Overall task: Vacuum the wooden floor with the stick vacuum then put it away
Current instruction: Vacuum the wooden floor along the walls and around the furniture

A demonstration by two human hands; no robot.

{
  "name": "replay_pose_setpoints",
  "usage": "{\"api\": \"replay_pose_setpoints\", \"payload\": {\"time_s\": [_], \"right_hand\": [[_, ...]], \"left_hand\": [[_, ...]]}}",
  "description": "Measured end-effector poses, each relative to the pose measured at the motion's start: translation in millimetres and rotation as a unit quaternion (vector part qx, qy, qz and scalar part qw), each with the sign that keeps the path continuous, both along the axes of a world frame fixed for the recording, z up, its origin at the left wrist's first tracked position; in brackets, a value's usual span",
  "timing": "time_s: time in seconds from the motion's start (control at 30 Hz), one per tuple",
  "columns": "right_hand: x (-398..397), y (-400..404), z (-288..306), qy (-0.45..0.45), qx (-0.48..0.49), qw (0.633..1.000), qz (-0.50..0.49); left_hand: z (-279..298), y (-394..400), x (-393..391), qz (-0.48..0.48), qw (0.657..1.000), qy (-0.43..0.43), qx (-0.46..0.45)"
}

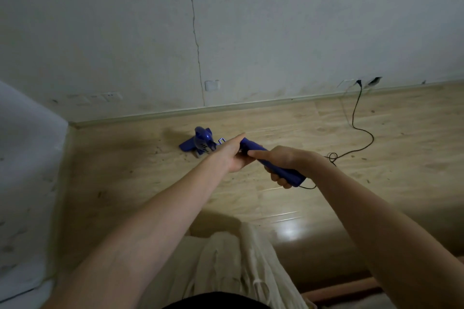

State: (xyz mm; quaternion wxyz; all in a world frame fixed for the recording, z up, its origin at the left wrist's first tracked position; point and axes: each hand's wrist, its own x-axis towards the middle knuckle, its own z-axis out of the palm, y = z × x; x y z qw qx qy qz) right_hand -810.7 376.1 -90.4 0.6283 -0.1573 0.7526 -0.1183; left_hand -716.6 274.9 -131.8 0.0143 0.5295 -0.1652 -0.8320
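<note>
Both hands hold the blue vacuum's handle [276, 163]: the right hand [283, 163] wraps its rear end, fingers curled under, and the left hand [232, 155] grips just ahead with its forefinger stretched forward. The left hand hides the tube. Beyond the grip, the vacuum head [198, 144] sits on the wooden floor [376, 133] near the wall [251, 32]. Right of the grip, a black cord [356, 118] runs to a wall socket [361, 82].

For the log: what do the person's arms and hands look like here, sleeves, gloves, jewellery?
Both forearms are bare right up to the bottom edge of the picture, with no sleeve in view. The left hand and right hand wear no gloves. No watch, ring or bracelet shows on either wrist.
</note>
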Motion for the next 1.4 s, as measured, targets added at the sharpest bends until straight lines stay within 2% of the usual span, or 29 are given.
{"api": "replay_pose_setpoints", "payload": {"time_s": [0.23,0.33,0.6,0.83,1.07,1.4], "right_hand": [[55.2,-62.5,-13.0,0.004,0.0,0.999,-0.047],[91.3,-94.5,-15.6,-0.012,-0.018,0.996,-0.089],[144.0,-156.4,19.0,-0.026,-0.041,0.989,-0.137],[181.7,-182.5,3.4,-0.018,-0.031,0.979,-0.198],[182.4,-184.8,18.3,-0.028,-0.023,0.982,-0.184],[220.4,-217.4,-15.0,-0.036,-0.061,0.961,-0.267]], "left_hand": [[-17.0,-67.1,35.0,-0.028,0.999,-0.008,-0.013],[-19.6,-101.9,61.4,-0.048,0.998,-0.04,-0.028],[-6.8,-171.8,110.2,-0.1,0.995,-0.022,-0.008],[-10.2,-193.8,126.9,-0.097,0.993,-0.061,-0.029],[-3.4,-201.2,141.2,-0.119,0.992,-0.023,0.013],[-25.9,-233.2,156.6,-0.129,0.988,-0.082,-0.038]]}}
